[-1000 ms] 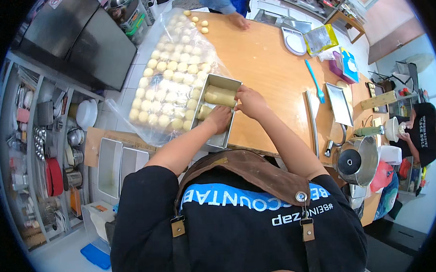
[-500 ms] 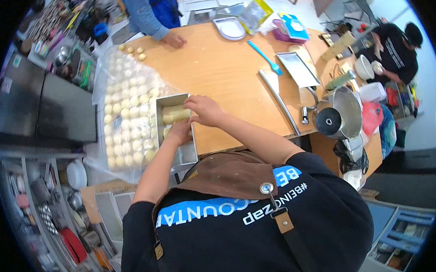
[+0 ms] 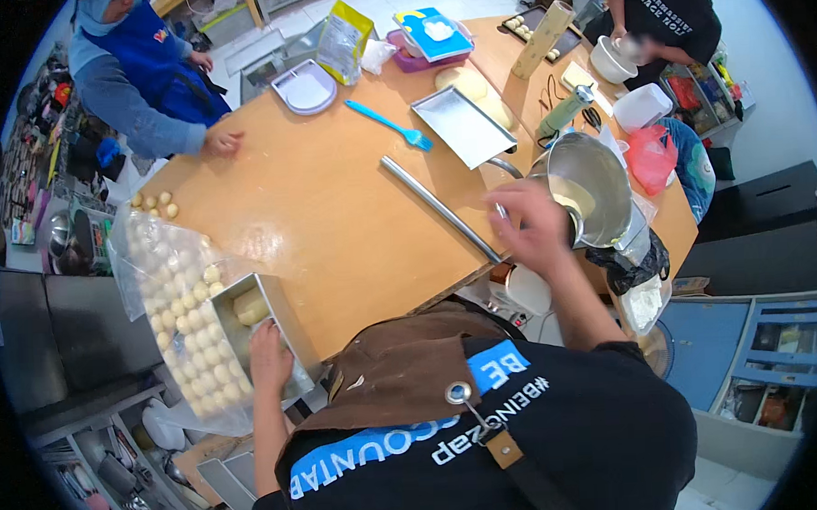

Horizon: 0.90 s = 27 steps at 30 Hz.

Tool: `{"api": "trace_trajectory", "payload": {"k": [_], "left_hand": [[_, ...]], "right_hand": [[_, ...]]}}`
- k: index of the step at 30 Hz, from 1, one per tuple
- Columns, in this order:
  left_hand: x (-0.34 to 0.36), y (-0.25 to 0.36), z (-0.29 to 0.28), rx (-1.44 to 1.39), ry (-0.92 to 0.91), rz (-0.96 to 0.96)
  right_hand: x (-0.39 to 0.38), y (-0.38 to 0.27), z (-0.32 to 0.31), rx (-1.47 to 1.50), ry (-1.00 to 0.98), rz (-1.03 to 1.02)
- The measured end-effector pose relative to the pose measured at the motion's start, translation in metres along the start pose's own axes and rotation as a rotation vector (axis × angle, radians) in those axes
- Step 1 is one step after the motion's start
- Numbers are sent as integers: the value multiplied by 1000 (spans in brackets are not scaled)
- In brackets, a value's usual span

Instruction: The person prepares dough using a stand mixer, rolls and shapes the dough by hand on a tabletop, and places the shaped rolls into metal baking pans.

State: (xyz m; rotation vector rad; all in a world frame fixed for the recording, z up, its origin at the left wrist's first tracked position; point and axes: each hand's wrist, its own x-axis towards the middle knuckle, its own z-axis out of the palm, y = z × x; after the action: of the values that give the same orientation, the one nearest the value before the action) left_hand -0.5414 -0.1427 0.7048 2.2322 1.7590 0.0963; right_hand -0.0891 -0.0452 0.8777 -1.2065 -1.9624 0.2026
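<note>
My left hand (image 3: 269,352) rests on the near end of a rectangular metal loaf pan (image 3: 288,326) at the table's left corner, fingers lying loosely inside it. A pale roll of dough (image 3: 249,306) lies in the pan's far end. My right hand (image 3: 528,227) is stretched out to the right, fingers apart and blurred, just short of a steel mixing bowl (image 3: 597,187) with pale batter or dough inside. It holds nothing that I can make out. A long metal rod (image 3: 438,208) lies on the wooden table (image 3: 334,213) right beside that hand.
Several dough balls under clear plastic (image 3: 183,310) lie left of the pan. A flat metal tray (image 3: 462,125), a blue brush (image 3: 389,124) and a round dish (image 3: 305,88) sit farther back. A person in blue (image 3: 141,75) presses a hand (image 3: 221,140) on the table; another person (image 3: 662,16) works at the far right.
My right hand has left the loaf pan and swung right toward the steel bowl. My left hand stays at the pan. The view has turned to the right.
</note>
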Motion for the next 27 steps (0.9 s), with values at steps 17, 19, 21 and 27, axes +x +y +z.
{"api": "trace_trajectory", "payload": {"k": [17,19,21,27], "left_hand": [[229,192,-73,-395,424,455],[266,229,-52,-454,346,584],[297,267,-30,-481,271,693],[364,384,21,-525,187,876]], "right_hand": [[-167,168,-126,876,650,1599],[-181,177,-132,862,655,1579],[-191,173,-134,826,712,1621],[-251,165,-127,956,891,1603]]}}
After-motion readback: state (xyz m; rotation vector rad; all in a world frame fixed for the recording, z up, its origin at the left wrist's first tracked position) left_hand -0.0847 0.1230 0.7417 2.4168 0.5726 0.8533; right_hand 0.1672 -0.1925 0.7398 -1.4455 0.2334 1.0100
